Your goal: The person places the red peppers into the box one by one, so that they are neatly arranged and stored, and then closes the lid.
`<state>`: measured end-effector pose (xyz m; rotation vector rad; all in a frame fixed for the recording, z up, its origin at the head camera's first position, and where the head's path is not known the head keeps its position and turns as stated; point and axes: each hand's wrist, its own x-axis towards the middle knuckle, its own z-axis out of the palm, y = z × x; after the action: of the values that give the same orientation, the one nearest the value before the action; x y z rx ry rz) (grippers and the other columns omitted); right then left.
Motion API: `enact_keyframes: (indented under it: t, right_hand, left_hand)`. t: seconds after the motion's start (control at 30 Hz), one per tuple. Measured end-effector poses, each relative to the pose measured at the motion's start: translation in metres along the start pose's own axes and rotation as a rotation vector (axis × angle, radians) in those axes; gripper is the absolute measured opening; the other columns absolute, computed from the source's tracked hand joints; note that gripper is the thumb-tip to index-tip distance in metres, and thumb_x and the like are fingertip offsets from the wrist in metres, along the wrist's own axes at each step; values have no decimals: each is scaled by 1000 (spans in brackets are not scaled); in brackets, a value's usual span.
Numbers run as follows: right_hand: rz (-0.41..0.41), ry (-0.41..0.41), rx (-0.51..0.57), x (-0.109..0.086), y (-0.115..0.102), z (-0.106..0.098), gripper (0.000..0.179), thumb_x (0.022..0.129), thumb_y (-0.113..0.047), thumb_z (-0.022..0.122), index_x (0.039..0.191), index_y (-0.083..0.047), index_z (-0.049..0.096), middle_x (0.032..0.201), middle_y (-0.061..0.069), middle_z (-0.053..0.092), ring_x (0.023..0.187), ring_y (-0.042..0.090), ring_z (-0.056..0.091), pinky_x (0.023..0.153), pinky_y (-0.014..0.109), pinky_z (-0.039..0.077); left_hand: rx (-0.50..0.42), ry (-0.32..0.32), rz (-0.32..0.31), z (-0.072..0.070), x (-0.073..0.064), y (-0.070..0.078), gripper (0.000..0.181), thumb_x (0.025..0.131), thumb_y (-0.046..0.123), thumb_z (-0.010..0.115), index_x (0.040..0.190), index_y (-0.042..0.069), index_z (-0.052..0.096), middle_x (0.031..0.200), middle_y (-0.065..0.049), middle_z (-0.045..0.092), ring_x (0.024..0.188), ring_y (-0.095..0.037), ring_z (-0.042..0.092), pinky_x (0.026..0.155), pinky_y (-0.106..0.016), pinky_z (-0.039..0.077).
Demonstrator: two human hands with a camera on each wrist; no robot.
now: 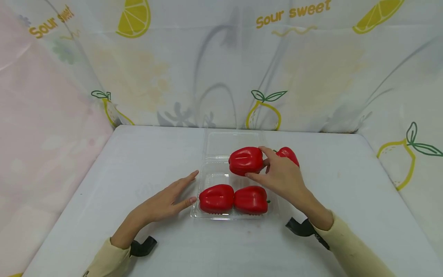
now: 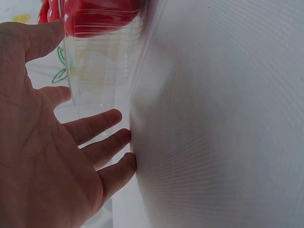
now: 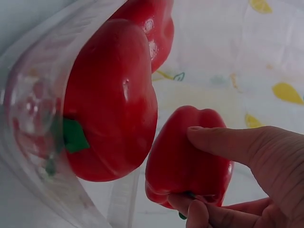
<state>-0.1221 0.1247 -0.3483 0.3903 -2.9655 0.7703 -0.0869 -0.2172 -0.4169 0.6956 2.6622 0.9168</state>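
Note:
My right hand (image 1: 282, 177) grips a red bell pepper (image 1: 246, 161) by its stem end, over the back part of a clear plastic clamshell box (image 1: 212, 169). In the right wrist view the thumb lies on the held pepper's side and the fingers curl at its stem. Two more bell peppers, a left one (image 1: 216, 199) and a right one (image 1: 251, 200), lie side by side in the front of the box. My left hand (image 1: 162, 202) is at the box's left side, fingers spread and holding nothing; its thumb is close to the box wall (image 2: 97, 66).
Another red bell pepper (image 1: 288, 154) lies on the white table (image 1: 155, 154) right of the box, partly hidden by my right hand. The box's clear lid (image 1: 233, 143) is folded back toward the printed cloth (image 1: 221, 77) behind the table.

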Motion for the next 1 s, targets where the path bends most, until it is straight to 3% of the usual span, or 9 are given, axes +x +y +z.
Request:
enact_keyframes:
  t: [0.33, 0.67, 1.0]
  right_hand:
    - [38, -76, 34, 3, -14, 8, 85, 71, -41, 86, 141, -12, 48, 89, 6, 69, 62, 14, 59, 56, 30, 53]
    - [9, -78, 37, 4, -28, 18, 83, 73, -43, 84, 140, -11, 48, 80, 0, 65, 59, 13, 57, 55, 29, 51]
    - [-12, -90, 61, 5, -39, 27, 87, 71, -38, 87, 142, -8, 46, 74, -4, 62, 58, 12, 55, 57, 27, 50]
  left_hand:
    - [-9, -4, -7, 0, 1, 0, 78, 95, 57, 54, 159, 28, 20, 159, 2, 29, 143, -25, 30, 109, -55, 35]
    - [-12, -3, -4, -1, 0, -1, 77, 95, 56, 54, 158, 32, 18, 158, 3, 29, 143, -24, 30, 108, -55, 36]
    - [-19, -2, 2, -1, 1, 0, 78, 95, 55, 55, 159, 27, 20, 158, 1, 31, 143, -26, 31, 108, -55, 36]
